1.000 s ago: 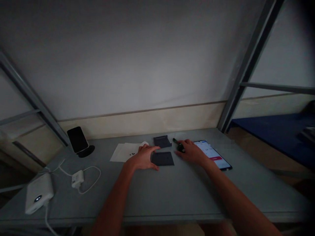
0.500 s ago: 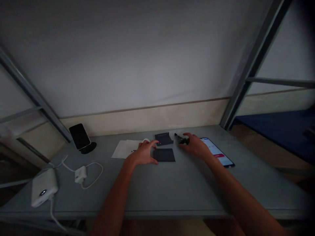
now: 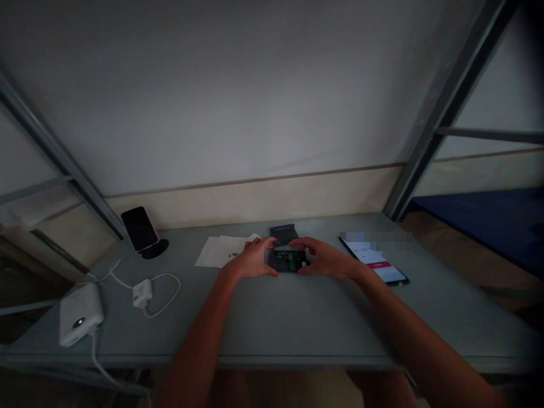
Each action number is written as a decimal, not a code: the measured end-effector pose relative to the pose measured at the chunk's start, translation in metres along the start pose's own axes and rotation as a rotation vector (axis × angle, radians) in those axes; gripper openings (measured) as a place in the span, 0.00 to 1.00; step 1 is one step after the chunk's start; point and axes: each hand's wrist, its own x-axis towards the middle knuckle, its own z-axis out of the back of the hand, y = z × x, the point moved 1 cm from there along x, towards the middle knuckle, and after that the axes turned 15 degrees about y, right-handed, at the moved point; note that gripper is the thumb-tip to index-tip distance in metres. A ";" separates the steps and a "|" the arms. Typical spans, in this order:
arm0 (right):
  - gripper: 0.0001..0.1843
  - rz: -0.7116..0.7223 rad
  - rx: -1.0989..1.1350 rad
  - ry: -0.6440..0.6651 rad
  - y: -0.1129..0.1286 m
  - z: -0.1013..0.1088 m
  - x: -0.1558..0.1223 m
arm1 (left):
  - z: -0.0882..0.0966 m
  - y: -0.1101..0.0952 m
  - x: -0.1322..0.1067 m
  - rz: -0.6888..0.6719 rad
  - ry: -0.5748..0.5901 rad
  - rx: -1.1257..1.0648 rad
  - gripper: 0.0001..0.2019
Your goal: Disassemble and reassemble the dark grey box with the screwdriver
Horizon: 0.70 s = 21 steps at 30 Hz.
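A flat dark grey casing piece (image 3: 278,268) lies on the table between my hands. My left hand (image 3: 250,259) curves around its left end, with thumb and fingers at its near and far sides. Over the casing piece is a dark part with green on it, resembling a small circuit board (image 3: 291,260). My right hand (image 3: 325,259) has its right end between thumb and fingers. Just behind lies a second dark grey casing piece (image 3: 284,233) with a row of slots. The fine detail of the board is too dim to make out.
White paper sheets (image 3: 212,252) lie beside my left hand. A lit phone (image 3: 374,260) is at the right, partly behind my right forearm. At the left are a dark-screened device on a stand (image 3: 139,228), a white adapter with cable (image 3: 142,293) and a white power bank (image 3: 80,314).
My right hand has moved left with the dark green-marked board, from beside the casing pieces to over the nearer one. My left hand stays at that piece's left end.
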 end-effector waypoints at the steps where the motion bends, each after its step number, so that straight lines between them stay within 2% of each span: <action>1: 0.40 0.001 -0.009 -0.014 -0.001 -0.001 0.001 | 0.000 0.000 0.000 -0.003 0.001 -0.002 0.51; 12: 0.37 0.033 -0.057 -0.007 0.005 0.003 -0.002 | 0.002 -0.004 -0.002 -0.036 0.004 -0.040 0.46; 21: 0.37 0.025 -0.030 -0.028 0.001 0.002 0.001 | 0.006 -0.003 -0.004 -0.022 0.019 -0.034 0.46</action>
